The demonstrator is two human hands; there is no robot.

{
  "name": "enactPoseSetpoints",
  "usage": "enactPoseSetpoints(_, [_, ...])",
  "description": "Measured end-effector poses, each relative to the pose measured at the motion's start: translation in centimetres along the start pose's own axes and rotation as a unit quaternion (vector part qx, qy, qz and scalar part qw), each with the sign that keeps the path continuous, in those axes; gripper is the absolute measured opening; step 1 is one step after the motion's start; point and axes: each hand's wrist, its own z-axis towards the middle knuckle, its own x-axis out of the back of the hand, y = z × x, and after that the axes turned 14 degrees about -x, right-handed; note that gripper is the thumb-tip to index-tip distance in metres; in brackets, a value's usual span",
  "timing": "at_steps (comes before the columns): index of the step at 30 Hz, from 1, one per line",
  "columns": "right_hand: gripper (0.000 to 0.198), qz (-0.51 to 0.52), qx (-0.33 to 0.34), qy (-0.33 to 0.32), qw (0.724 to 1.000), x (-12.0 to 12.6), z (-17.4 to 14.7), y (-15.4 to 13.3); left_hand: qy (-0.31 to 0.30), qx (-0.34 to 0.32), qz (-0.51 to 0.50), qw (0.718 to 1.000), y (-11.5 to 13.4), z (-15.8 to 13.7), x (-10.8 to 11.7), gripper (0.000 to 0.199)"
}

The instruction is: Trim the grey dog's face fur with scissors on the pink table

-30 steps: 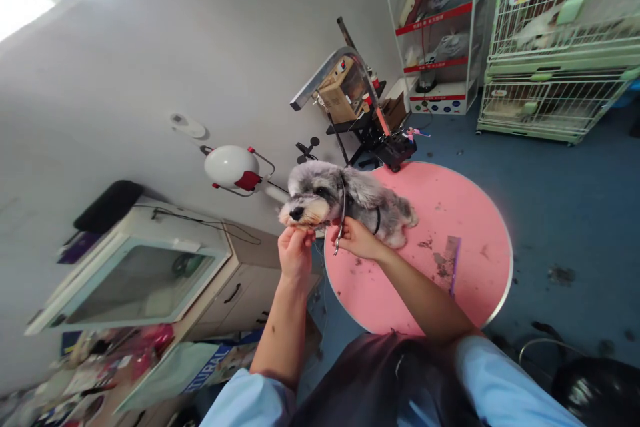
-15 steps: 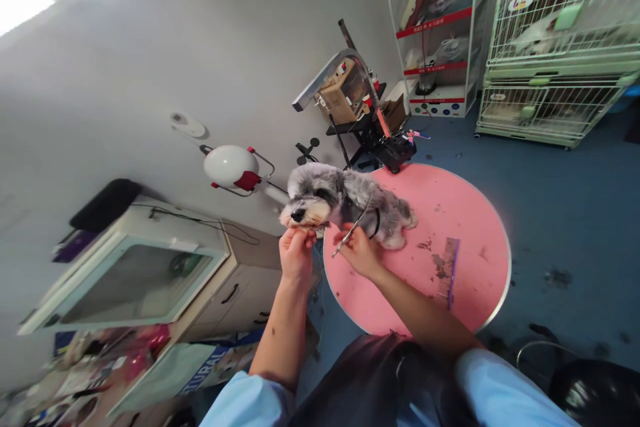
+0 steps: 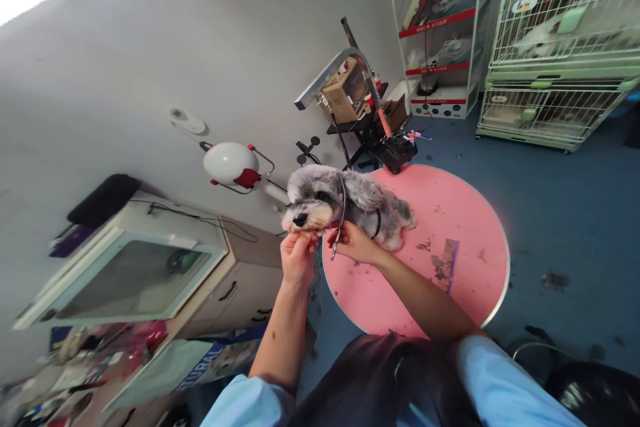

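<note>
A small grey and white dog (image 3: pixel 345 203) lies on a round pink table (image 3: pixel 450 213), its head hanging past the left edge. My left hand (image 3: pixel 297 255) pinches the fur under its chin. My right hand (image 3: pixel 354 242) holds curved scissors (image 3: pixel 341 217), whose blades stand upright against the side of the dog's face. A purple comb (image 3: pixel 450 265) lies on the table among tufts of cut hair.
A metal grooming arm (image 3: pixel 345 77) rises behind the table. A white drying cabinet (image 3: pixel 130 267) stands at the left, wire cages (image 3: pixel 560 47) and a shelf rack (image 3: pixel 440 33) at the back right. The floor is blue, with hair scraps.
The scissors lay slanted across the dog's neck half a second ago; now they stand upright against its cheek again. My left hand keeps its hold under the chin.
</note>
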Motion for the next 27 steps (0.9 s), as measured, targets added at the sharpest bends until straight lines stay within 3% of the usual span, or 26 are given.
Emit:
enactPoseSetpoints(5, [0.043,-0.017,-0.017,0.025,0.999,-0.1,-0.1,-0.3,-0.008,0.001,0.021,1.000,0.1,-0.4,0.0,0.022])
enactPoseSetpoints(11, [0.033,-0.091,0.015,0.065,0.994,-0.2,-0.3,-1.1,-0.018,0.013,0.025,0.999,0.4,-0.6,-0.3,0.023])
enactPoseSetpoints(15, [0.036,-0.088,-0.012,0.064,0.994,-0.3,-0.6,-1.5,-0.016,0.018,0.025,0.999,0.3,-0.7,-0.4,0.023])
enactPoseSetpoints(27, [0.031,-0.210,-0.009,0.108,0.972,0.2,-1.3,-2.2,-0.010,0.012,0.023,1.000,-0.5,-1.1,-0.3,0.021])
